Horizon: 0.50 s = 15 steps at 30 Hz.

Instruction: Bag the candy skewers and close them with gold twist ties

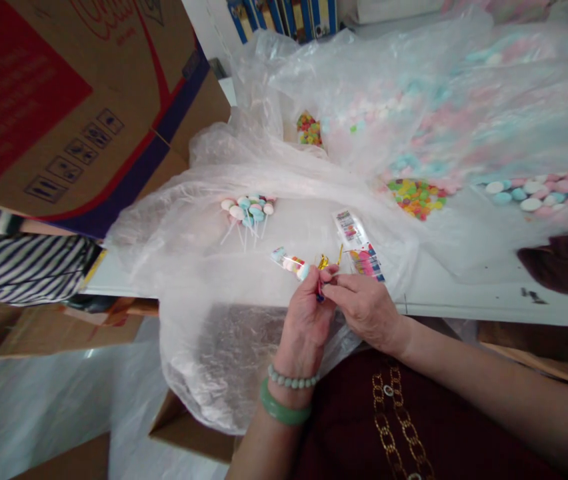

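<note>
My left hand (pixel 307 327) and my right hand (pixel 367 310) meet low over the white table, their fingertips pinching the neck of a clear packet of pastel candy (pixel 289 263). A gold twist tie (pixel 323 263) sticks up at the pinch, and my fingers partly hide a small dark blue and red part. Just beyond my right hand lie printed paper labels (pixel 359 243). Behind my hands, a bunch of pastel candy lollipops (pixel 247 212) with white sticks rests on a crumpled clear plastic sheet (pixel 179 233).
Heaps of multicoloured candies (pixel 417 198) and pale pink and blue candies (pixel 534 193) lie on plastic. A large cardboard box (pixel 64 113) overhangs the left, beside a person's striped sleeve (pixel 19 267). A dark red cloth (pixel 564 263) sits at the right table edge (pixel 469 307).
</note>
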### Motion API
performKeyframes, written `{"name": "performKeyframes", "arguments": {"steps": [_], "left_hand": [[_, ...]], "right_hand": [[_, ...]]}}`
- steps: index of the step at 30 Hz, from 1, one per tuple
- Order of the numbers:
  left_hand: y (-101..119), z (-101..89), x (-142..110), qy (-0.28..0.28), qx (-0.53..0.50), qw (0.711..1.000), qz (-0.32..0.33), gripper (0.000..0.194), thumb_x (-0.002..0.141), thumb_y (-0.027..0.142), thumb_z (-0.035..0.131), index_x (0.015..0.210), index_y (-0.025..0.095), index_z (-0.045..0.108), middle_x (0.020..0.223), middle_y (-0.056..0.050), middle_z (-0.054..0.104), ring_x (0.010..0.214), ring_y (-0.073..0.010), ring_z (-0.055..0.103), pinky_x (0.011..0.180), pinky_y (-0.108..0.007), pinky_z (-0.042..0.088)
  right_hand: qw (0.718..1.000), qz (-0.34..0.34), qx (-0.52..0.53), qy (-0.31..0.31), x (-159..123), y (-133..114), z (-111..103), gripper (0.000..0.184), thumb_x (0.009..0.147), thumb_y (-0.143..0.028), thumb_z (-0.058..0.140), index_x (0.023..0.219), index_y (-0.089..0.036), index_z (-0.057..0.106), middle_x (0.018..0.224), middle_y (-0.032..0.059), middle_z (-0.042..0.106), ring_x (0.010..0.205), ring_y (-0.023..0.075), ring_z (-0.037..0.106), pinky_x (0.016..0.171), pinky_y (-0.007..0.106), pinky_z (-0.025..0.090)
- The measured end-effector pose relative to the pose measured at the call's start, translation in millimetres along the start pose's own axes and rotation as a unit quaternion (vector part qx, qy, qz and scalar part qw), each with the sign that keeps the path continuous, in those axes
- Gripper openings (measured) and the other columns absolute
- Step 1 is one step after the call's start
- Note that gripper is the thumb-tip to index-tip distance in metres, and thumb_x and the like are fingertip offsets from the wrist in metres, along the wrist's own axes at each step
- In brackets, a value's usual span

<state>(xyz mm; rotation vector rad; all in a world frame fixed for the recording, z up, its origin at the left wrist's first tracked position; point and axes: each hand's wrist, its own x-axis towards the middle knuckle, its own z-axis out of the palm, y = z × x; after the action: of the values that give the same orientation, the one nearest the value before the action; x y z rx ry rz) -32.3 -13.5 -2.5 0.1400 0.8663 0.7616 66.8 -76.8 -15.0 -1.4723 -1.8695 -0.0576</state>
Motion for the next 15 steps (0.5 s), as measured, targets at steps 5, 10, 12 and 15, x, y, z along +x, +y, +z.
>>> {"name": "performKeyframes", "arguments": {"steps": [5, 10, 12, 15], "left_hand": [[-2.3, 7.4, -2.5, -0.003, -0.006, 1.0, 0.004, 0.027, 0.091, 0.024, 0.047, 0.083, 0.01, 0.068, 0.077, -0.005, 0.065, 0.075, -0.0108, 0.062, 0.08, -0.021, 0.05], [-0.7, 7.3, -8.3, -0.058, 0.0, 0.998, -0.02, 0.021, 0.086, 0.027, 0.056, 0.082, 0.011, 0.068, 0.078, -0.004, 0.065, 0.075, -0.0105, 0.061, 0.077, -0.021, 0.049], [2.4, 2.5, -10.4, -0.092, 0.019, 0.995, -0.015, 0.019, 0.081, 0.029, 0.064, 0.088, 0.012, 0.069, 0.078, -0.003, 0.065, 0.067, -0.0094, 0.059, 0.071, -0.022, 0.049], [8.6, -8.0, -12.6, -0.141, 0.113, 0.983, 0.02, 0.04, 0.071, 0.033, 0.074, 0.106, 0.014, 0.068, 0.071, 0.0, 0.063, 0.058, -0.0089, 0.054, 0.064, -0.023, 0.047]], "right_hand": [[0.992, -0.021, -0.124, -0.012, 9.2, -11.5, -2.4, 0.022, 0.094, -0.015, 0.043, 0.101, -0.013, 0.064, 0.098, 0.0116, 0.065, 0.089, 0.0213, 0.055, 0.077, 0.036, 0.041], [0.987, 0.122, 0.092, -0.04, 22.8, -3.9, 1.9, 0.023, 0.09, -0.021, 0.047, 0.076, -0.016, 0.064, 0.073, 0.007, 0.063, 0.074, 0.0193, 0.054, 0.071, 0.036, 0.04], [0.93, 0.244, 0.267, -0.065, 26.0, 1.0, 4.4, 0.019, 0.086, -0.024, 0.049, 0.078, -0.017, 0.065, 0.068, 0.0041, 0.062, 0.067, 0.0166, 0.055, 0.065, 0.032, 0.043], [0.789, 0.374, 0.472, -0.119, 25.9, 6.6, 7.1, 0.024, 0.085, -0.034, 0.049, 0.08, -0.016, 0.064, 0.06, 0.0016, 0.059, 0.051, 0.0125, 0.052, 0.05, 0.026, 0.041]]}}
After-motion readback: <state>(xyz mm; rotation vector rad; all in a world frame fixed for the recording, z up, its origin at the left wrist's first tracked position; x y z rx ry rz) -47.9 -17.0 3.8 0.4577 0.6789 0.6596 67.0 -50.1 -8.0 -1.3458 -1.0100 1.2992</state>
